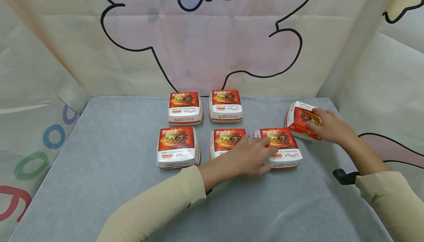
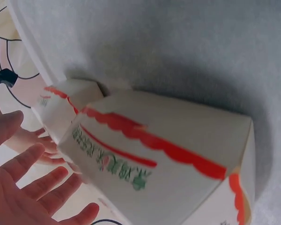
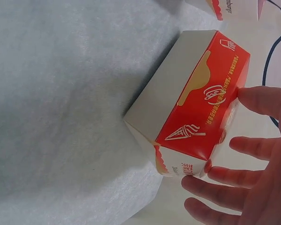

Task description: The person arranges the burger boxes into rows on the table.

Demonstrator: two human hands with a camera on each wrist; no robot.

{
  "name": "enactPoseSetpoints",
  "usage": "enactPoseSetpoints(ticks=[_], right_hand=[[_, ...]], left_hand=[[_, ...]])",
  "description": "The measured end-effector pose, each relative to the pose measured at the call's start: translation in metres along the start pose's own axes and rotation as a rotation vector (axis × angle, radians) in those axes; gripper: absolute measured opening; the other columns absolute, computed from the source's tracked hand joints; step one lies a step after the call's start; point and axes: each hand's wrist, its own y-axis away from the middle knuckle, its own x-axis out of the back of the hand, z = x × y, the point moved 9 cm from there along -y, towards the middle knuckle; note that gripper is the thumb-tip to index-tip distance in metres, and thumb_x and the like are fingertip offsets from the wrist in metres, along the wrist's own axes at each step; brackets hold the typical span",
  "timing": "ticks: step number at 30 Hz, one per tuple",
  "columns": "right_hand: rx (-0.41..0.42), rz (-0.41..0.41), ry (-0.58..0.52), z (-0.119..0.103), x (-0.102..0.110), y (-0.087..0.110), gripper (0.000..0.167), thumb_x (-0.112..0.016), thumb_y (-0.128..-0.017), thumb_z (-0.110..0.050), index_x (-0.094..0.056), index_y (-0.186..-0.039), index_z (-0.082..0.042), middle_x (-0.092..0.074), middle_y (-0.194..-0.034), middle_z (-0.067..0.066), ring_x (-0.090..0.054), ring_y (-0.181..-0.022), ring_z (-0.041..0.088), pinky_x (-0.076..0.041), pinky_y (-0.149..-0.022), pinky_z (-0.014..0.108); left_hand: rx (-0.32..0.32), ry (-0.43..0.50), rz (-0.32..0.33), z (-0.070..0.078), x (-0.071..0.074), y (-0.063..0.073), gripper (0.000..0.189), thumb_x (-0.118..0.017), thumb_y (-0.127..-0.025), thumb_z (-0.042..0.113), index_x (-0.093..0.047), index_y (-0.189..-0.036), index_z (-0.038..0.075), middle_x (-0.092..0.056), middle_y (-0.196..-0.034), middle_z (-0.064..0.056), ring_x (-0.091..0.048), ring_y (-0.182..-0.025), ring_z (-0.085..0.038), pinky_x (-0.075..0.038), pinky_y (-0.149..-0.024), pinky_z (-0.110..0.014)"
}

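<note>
A hamburger box sits at the front right of the group, and my left hand lies against its left side with fingers spread over the lid. In the left wrist view, the outstretched fingers show beside that white box. Farther right, another hamburger box stands turned at an angle, its red side facing forward. My right hand touches its lid and right side, thumb and fingers apart. From the right wrist, the fingers look extended along the box's edge.
Two hamburger boxes stand at the back, a left one and a right one. In front are another box and one partly hidden by my left arm. A grey cloth covers the table; printed sheets enclose it.
</note>
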Motion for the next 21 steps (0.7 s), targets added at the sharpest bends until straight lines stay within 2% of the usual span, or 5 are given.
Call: enactPoseSetpoints(ticks=[10,15,21], right_hand=[[0.037,0.008,0.025,-0.012,0.003,-0.013,0.078,-0.049,-0.101,-0.044,-0.029,-0.144,0.017,-0.032,-0.140,0.043,-0.033,-0.125,0.054,-0.034,-0.095,0.075],[0.029,0.012,0.037,-0.018,0.004,-0.020,0.076,-0.051,-0.100,-0.044,-0.032,-0.145,0.014,-0.033,-0.140,0.042,-0.034,-0.125,0.055,-0.036,-0.093,0.074],[0.060,-0.001,0.040,-0.025,0.004,-0.025,0.071,-0.052,-0.101,-0.041,-0.033,-0.145,0.012,-0.035,-0.140,0.041,-0.034,-0.125,0.054,-0.036,-0.095,0.072]], left_hand=[[0.080,0.082,0.011,-0.015,0.009,-0.010,0.056,-0.059,-0.097,0.044,-0.046,-0.149,0.029,-0.048,-0.147,-0.001,-0.050,-0.130,-0.018,-0.039,-0.107,-0.046],[0.112,0.107,0.031,-0.022,0.016,-0.014,0.058,-0.059,-0.097,0.043,-0.045,-0.150,0.027,-0.047,-0.149,-0.001,-0.049,-0.132,-0.019,-0.040,-0.107,-0.045],[0.133,0.165,0.046,-0.031,0.023,-0.019,0.058,-0.057,-0.098,0.039,-0.042,-0.152,0.024,-0.046,-0.150,-0.003,-0.048,-0.133,-0.020,-0.042,-0.106,-0.044]])
